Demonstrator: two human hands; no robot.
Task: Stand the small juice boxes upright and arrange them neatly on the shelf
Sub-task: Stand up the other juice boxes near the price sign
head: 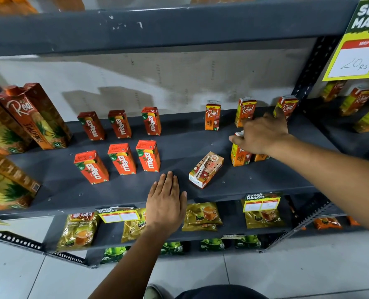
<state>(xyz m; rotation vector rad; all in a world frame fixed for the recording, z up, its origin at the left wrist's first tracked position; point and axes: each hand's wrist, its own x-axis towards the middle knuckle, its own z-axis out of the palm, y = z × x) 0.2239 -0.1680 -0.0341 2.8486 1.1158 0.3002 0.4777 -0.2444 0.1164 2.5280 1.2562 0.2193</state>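
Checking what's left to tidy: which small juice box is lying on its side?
The Real box in the front row, between both hands; its straw side faces up, while the others stand upright.

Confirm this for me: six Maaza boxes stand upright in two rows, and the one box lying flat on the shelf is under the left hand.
Not quite. The head view shows the flat box lying free, to the right of the left hand, which rests palm-down on the bare shelf edge. The six Maaza boxes do stand upright in two rows.

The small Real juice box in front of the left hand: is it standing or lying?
Lying. The small Real juice box rests flat, its straw side facing up.
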